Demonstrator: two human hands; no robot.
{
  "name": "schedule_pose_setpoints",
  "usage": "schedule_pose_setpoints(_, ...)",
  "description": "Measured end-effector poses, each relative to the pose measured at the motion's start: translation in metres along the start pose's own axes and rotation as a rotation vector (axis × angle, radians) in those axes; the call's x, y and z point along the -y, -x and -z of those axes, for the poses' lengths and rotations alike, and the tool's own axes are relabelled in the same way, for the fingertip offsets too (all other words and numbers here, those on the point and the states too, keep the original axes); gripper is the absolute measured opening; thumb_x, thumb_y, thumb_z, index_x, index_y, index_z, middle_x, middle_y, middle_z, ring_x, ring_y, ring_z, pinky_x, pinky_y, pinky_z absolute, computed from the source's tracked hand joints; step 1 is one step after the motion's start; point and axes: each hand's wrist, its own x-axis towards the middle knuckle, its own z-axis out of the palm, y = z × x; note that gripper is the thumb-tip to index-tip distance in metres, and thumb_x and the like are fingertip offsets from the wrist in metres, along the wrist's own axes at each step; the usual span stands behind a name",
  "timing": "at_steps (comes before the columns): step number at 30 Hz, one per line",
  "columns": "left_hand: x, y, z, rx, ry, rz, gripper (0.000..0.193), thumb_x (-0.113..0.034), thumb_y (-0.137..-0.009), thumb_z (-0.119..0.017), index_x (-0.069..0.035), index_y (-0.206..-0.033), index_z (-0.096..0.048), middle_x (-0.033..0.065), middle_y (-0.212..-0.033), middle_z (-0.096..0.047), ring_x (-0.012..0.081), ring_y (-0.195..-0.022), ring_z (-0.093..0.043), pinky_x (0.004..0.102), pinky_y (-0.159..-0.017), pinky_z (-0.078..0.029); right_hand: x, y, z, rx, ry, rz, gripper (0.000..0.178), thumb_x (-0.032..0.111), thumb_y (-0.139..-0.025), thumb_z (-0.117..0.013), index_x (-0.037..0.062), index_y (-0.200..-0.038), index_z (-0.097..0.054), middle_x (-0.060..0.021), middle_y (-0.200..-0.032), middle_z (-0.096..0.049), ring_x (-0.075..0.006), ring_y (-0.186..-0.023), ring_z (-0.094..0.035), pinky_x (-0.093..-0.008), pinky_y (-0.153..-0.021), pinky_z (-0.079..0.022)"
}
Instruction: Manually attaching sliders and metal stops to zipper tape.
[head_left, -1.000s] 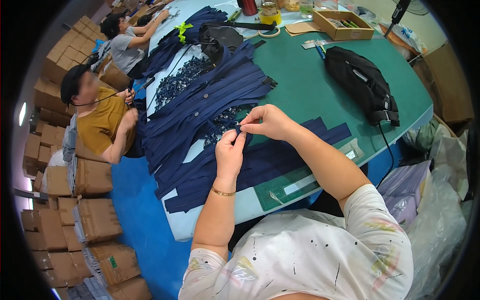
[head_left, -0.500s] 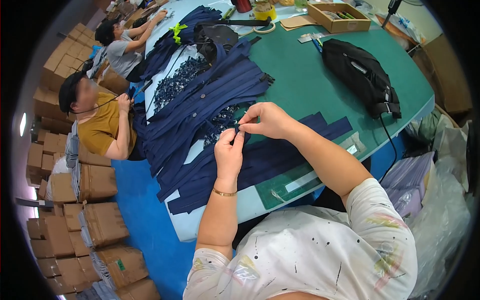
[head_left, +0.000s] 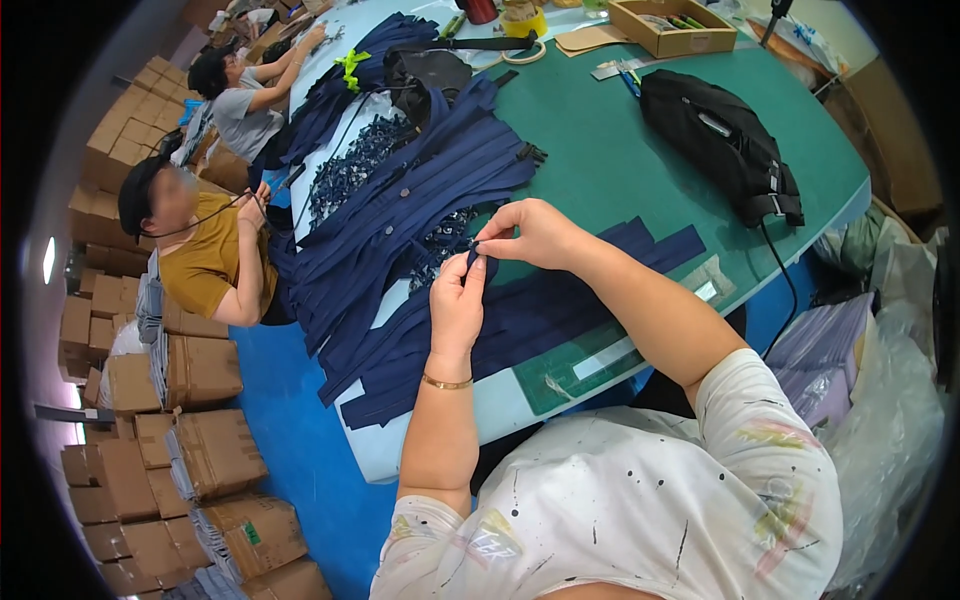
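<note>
My left hand (head_left: 457, 312) and my right hand (head_left: 532, 236) meet over the near part of the table. Between their fingertips is the end of a dark navy zipper tape (head_left: 474, 254), mostly covered by the fingers. The left thumb and fingers are closed on it from below. My right thumb and forefinger pinch at its top, where a small dark piece like a zipper slider is too tiny to make out clearly. Long navy zipper tapes (head_left: 400, 215) lie in a wide bundle beside my hands. A small heap of zipper sliders (head_left: 445, 240) shows just left of my fingers.
A larger slider heap (head_left: 352, 165) lies beyond the tapes. On the green mat (head_left: 580, 140) rests a black bag (head_left: 715, 140) with a cable. A wooden tray (head_left: 672, 38) stands at the back. Two co-workers (head_left: 205, 245) are along the left side, near stacked cartons (head_left: 215, 450).
My hands keep the same pinch and have shifted only slightly. The nearer co-worker's hands have moved a little. The whole view has tilted slightly.
</note>
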Motion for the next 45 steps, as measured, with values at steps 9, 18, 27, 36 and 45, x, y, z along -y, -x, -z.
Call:
schedule_pose_setpoints(9,0.000,0.001,0.001,-0.031,-0.138,-0.018,0.022,-0.017,-0.093,-0.055,0.003,-0.087,-0.058,0.0094,-0.082,-0.059,0.0190,-0.075,-0.054,0.0292,-0.070,-0.043,0.002,0.001,-0.004,-0.031,0.015,0.038,0.022,0.022,-0.075,-0.073,0.0039,-0.087,-0.071,-0.0078,-0.080,-0.070,-0.0157,-0.073,-0.067,-0.0267,-0.068,-0.051)
schedule_pose_setpoints(18,-0.003,0.001,-0.003,-0.047,-0.150,-0.167,0.020,-0.016,-0.093,-0.054,0.003,-0.089,-0.059,0.0097,-0.083,-0.059,0.0181,-0.077,-0.054,0.0292,-0.069,-0.043,0.010,0.002,-0.003,-0.044,0.022,0.035,0.023,0.021,-0.075,-0.073,0.0018,-0.088,-0.070,-0.0079,-0.079,-0.069,-0.0152,-0.072,-0.066,-0.0263,-0.068,-0.051)
schedule_pose_setpoints(27,-0.007,0.006,-0.006,-0.016,0.209,0.079,0.018,-0.016,-0.095,-0.054,0.000,-0.090,-0.062,-0.0033,-0.085,-0.057,0.0039,-0.073,-0.046,0.0199,-0.065,-0.037,0.005,0.002,0.001,0.092,-0.084,-0.039,0.027,0.022,-0.078,-0.072,-0.0010,-0.092,-0.068,-0.0064,-0.077,-0.065,-0.0127,-0.075,-0.059,-0.0275,-0.070,-0.048)
schedule_pose_setpoints(36,-0.009,0.001,-0.002,-0.099,0.184,0.018,0.015,-0.015,-0.095,-0.054,-0.001,-0.095,-0.062,-0.0033,-0.082,-0.059,0.0041,-0.078,-0.051,0.0188,-0.073,-0.041,0.008,0.005,-0.001,0.028,-0.052,0.054,0.022,0.018,-0.080,-0.071,-0.0013,-0.090,-0.066,-0.0050,-0.079,-0.066,-0.0109,-0.075,-0.059,-0.0264,-0.069,-0.048)
schedule_pose_setpoints(45,-0.007,0.000,-0.004,-0.170,0.044,-0.044,0.017,-0.014,-0.094,-0.053,-0.001,-0.101,-0.062,0.0000,-0.083,-0.063,0.0062,-0.075,-0.053,0.0211,-0.068,-0.043,-0.008,-0.008,0.014,-0.227,-0.259,-0.119,0.018,0.015,-0.080,-0.071,0.0012,-0.091,-0.070,-0.0057,-0.081,-0.069,-0.0106,-0.071,-0.062,-0.0254,-0.066,-0.050)
